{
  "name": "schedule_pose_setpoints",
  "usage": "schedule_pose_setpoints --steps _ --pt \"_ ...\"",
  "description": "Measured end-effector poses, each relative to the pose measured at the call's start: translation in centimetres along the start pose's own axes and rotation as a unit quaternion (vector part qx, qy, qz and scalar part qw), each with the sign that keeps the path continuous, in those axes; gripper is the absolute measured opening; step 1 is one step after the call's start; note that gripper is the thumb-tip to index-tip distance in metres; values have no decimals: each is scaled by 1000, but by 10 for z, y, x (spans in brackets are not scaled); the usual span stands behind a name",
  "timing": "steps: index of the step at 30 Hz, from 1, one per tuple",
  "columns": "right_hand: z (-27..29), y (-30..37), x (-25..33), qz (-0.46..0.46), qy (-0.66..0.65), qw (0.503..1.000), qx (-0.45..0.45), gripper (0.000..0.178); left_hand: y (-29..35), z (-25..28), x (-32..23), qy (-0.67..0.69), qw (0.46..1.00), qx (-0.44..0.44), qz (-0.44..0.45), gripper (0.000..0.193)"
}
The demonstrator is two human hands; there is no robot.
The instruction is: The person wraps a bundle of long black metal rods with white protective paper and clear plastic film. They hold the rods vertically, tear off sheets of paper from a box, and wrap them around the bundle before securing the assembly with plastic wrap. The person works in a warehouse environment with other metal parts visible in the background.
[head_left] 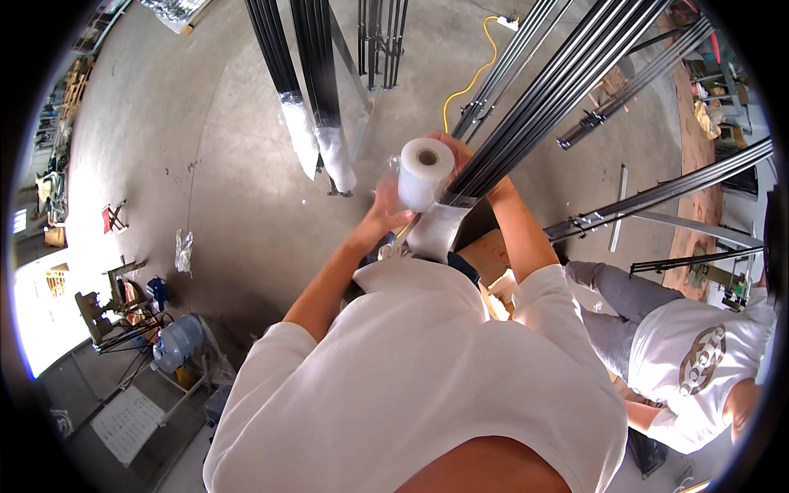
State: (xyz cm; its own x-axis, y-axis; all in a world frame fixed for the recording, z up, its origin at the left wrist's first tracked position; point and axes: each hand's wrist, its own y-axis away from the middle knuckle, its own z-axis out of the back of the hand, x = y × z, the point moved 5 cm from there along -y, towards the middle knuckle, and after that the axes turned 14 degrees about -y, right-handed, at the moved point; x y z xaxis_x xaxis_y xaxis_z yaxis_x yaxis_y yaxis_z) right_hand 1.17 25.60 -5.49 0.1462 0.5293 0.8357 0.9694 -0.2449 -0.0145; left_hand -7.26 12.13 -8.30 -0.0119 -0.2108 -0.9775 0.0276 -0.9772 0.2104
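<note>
Roll (424,182), clear film, one: between our hands, core hole facing up, just beside the near end of the bars (549,97). Our left hand (383,209): holding the roll's left side, thumb low, fingers blurred. Our right hand (454,151): at the roll's far right side, partly hidden; we cannot tell how firmly it grips. Film (437,227), whitish: around the bars' near end. Box (486,253), brown: beneath the bars, near our right forearm. Bundles (319,107), dark, ends wrapped: ahead, left of the roll. Cord (470,80), yellow: on the floor (246,172) beyond.
</note>
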Motion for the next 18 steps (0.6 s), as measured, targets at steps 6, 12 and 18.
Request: schedule_pose_setpoints --steps 6,12,18 --pt "0 21 -15 1 -87 976 -200 54 -45 21 -40 -42 998 51 8 85" --pt "-15 53 -28 198 -352 850 -338 53 -62 27 -4 -74 996 -3 41 80" --pt "-18 61 -45 119 -45 929 -347 40 -53 22 -10 -55 990 -124 30 73"
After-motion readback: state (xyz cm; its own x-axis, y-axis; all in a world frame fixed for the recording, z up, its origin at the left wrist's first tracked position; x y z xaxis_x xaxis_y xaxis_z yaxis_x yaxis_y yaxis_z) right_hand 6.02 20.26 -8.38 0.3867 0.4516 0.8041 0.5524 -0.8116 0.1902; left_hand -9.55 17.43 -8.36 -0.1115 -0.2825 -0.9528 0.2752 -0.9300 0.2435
